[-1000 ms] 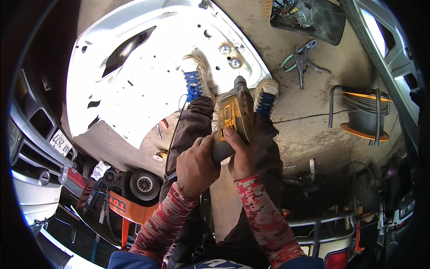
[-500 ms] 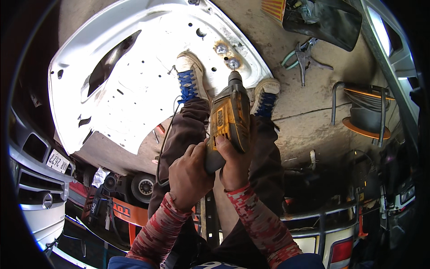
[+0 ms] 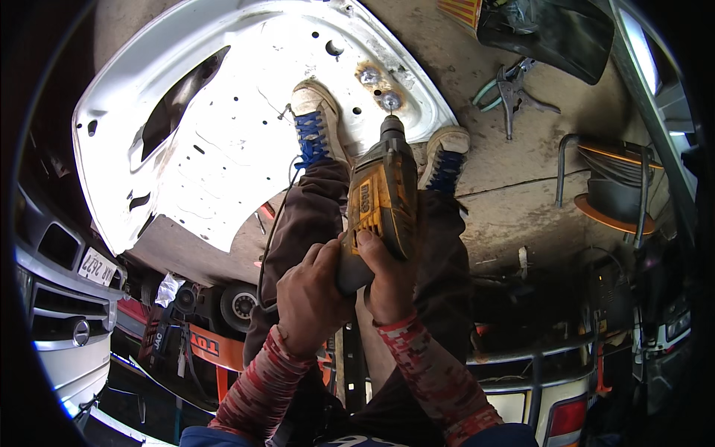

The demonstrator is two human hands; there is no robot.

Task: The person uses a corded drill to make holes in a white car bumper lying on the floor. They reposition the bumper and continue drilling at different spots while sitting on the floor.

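Together, the left hand (image 3: 309,298) and right hand (image 3: 389,279) had their fingers wrapped tight around a yellow drill (image 3: 381,200), its tip pressed on the white car panel (image 3: 223,127) between the feet, far ahead.

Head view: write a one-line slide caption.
Both hands, left hand and right hand, hold a yellow power drill tip-down on a white car body panel underfoot.

Drill (image 3: 381,201) grip hidden under hands
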